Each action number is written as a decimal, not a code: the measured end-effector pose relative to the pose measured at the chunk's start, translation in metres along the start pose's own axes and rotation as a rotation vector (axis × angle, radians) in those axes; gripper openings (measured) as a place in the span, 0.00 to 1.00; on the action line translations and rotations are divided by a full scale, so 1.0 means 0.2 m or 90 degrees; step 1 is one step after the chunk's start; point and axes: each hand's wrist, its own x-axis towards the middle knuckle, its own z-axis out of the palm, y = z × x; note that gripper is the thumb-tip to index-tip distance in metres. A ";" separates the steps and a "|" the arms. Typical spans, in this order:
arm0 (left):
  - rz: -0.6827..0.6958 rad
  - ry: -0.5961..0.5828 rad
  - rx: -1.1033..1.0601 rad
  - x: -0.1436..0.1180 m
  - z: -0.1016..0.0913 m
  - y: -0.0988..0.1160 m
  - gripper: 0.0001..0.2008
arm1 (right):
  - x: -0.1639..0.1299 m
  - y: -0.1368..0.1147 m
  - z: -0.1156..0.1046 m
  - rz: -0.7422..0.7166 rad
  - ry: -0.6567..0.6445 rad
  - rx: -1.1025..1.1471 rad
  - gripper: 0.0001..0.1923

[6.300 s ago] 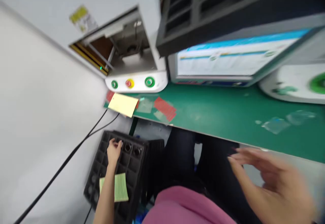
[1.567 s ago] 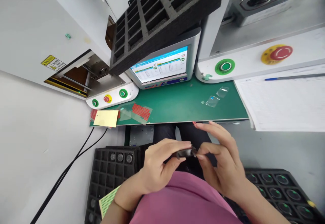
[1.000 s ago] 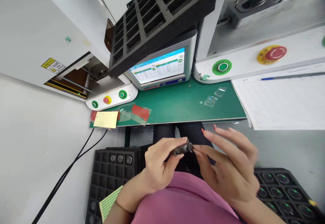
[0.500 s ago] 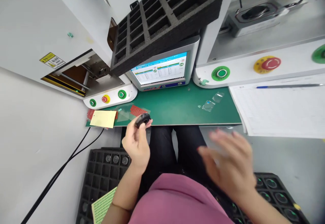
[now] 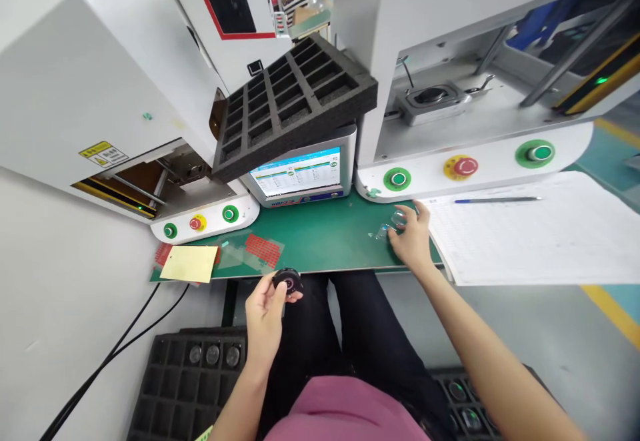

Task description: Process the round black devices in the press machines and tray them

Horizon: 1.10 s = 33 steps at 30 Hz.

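Round black part [image 5: 287, 281]: pinched in your left hand [image 5: 265, 311] fingertips, a loose hold, could drop. Right hand [image 5: 413, 237], fingers spread on clear film pieces [image 5: 393, 224], might scatter them.

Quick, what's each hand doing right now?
Left hand: closed on a small round black part.
Right hand: fingers on clear film pieces on the green mat; grip unclear.

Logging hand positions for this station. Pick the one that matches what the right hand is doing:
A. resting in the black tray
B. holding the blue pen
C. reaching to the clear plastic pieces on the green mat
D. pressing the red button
C: the right hand lies on the green mat with its fingertips at the clear plastic pieces, apart from the blue pen.
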 end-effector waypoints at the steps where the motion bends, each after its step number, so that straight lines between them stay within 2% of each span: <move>1: -0.012 -0.003 -0.003 0.00 0.00 0.00 0.19 | 0.00 -0.01 0.00 0.009 0.014 0.009 0.24; 4: -0.065 -0.042 -0.038 -0.01 0.01 0.00 0.19 | 0.00 -0.04 -0.03 0.032 0.045 0.028 0.23; 10: -0.185 -0.153 -0.124 -0.02 0.04 -0.02 0.13 | -0.02 -0.07 -0.12 0.066 0.051 0.047 0.26; 15: -0.144 -0.198 -0.029 -0.02 0.05 0.00 0.12 | 0.00 -0.04 -0.04 0.094 0.025 0.049 0.28; 18: -0.136 -0.191 -0.017 -0.02 0.04 0.01 0.14 | 0.01 -0.05 0.01 0.105 0.033 0.068 0.27; 23: -0.118 -0.155 0.014 -0.03 0.02 0.00 0.15 | 0.00 -0.11 -0.02 0.124 0.068 0.121 0.23; 26: -0.149 -0.145 -0.030 -0.04 0.03 -0.01 0.15 | -0.03 -0.22 -0.11 0.126 0.083 0.184 0.25; 29: -0.225 -0.156 -0.162 -0.05 0.05 -0.01 0.17 | -0.11 -0.43 -0.23 0.110 0.079 0.296 0.28; 31: -0.248 -0.174 -0.207 -0.05 0.07 0.00 0.18 | -0.18 -0.59 -0.32 0.089 0.051 0.419 0.27; 33: -0.236 -0.189 -0.195 -0.06 0.09 0.00 0.17 | -0.26 -0.73 -0.39 0.105 -0.028 0.501 0.27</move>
